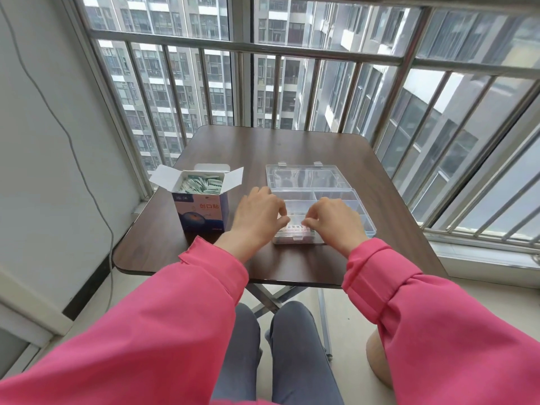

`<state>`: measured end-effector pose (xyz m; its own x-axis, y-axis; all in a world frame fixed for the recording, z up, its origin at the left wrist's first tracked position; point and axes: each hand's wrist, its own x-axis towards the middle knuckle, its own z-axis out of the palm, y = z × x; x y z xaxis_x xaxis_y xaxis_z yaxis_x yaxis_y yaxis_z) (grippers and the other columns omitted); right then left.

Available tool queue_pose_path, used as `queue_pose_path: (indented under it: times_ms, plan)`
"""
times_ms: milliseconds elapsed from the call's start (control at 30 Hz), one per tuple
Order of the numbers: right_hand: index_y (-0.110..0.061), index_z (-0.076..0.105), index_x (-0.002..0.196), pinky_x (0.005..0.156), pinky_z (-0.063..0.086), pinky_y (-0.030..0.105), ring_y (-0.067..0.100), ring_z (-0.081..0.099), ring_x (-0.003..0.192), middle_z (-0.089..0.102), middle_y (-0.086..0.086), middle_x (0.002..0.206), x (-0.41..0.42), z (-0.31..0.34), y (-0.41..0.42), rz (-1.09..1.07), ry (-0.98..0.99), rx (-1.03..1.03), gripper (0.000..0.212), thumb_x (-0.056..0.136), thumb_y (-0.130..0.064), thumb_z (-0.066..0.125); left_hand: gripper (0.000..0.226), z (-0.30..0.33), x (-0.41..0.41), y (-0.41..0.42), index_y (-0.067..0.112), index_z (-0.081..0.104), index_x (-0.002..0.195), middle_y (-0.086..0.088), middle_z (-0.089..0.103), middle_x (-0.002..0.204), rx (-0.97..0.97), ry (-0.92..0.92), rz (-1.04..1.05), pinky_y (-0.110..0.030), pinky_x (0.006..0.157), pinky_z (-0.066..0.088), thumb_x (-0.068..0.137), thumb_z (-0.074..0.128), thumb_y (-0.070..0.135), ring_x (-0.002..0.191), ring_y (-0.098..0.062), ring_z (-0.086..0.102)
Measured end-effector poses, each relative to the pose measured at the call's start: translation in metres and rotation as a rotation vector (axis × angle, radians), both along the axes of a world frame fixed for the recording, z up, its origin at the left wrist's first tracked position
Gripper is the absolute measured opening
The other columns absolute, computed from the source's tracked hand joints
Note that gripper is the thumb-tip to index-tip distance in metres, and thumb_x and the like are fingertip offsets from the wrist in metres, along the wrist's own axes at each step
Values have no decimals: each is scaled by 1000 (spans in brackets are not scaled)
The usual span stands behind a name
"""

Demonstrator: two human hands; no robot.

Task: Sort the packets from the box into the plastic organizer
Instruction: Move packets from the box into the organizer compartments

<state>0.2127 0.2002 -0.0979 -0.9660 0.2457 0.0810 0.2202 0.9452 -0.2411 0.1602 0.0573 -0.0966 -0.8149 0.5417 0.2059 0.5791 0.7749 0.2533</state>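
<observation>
A dark wood surface (306, 258) stands by a barred window. Nearest, the left hand (257, 217) and right hand (333, 220) pinch a packet (295, 228) over the organizer's (362, 211) near-left compartment. Further left, the open box (200, 200) holds more packets.

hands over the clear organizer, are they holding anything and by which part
Both hands, left and right, pinch small white packets with red print by their ends, left and right, over the clear plastic organizer's near compartment.
</observation>
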Motion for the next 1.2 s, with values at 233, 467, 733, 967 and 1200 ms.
queue_pose_path:
  times_ms: [233,467,733,967,1200]
  plan:
    - [-13,70,100,86,44,38,26,58,100,63,9,100,-10,22,-25,126,294,-152,21,92,-22,53,12,16,6,-32,9,66,94,-6,55,85,457,336,-119,-29,67,46,82,65,9,85,-23,55]
    - [-16,47,135,107,29,32,22,38,132,46,4,140,-36,40,-77,390,239,-66,42,94,-25,52,85,26,-48,-108,17,34,142,-5,37,145,48,137,153,-38,108,27,71,72,44,135,-26,28]
    - [-7,67,94,77,46,37,29,59,93,65,11,95,-60,42,-105,298,227,-123,27,95,-28,49,95,37,-73,-141,11,25,146,-7,36,145,-238,-84,10,-33,107,25,73,75,43,132,-25,35]
    - [-13,73,85,69,45,30,18,55,81,49,-3,83,-63,40,-117,356,350,-143,10,87,-16,64,80,19,-50,-158,14,43,133,-4,52,125,-27,150,-44,-31,100,36,67,80,38,115,-23,50]
    - [-13,74,96,80,46,41,28,55,93,60,9,94,-61,38,-140,459,385,-82,14,85,-14,66,94,13,-40,-173,8,31,141,-6,51,131,290,-96,-99,-18,100,31,64,83,14,122,-21,47]
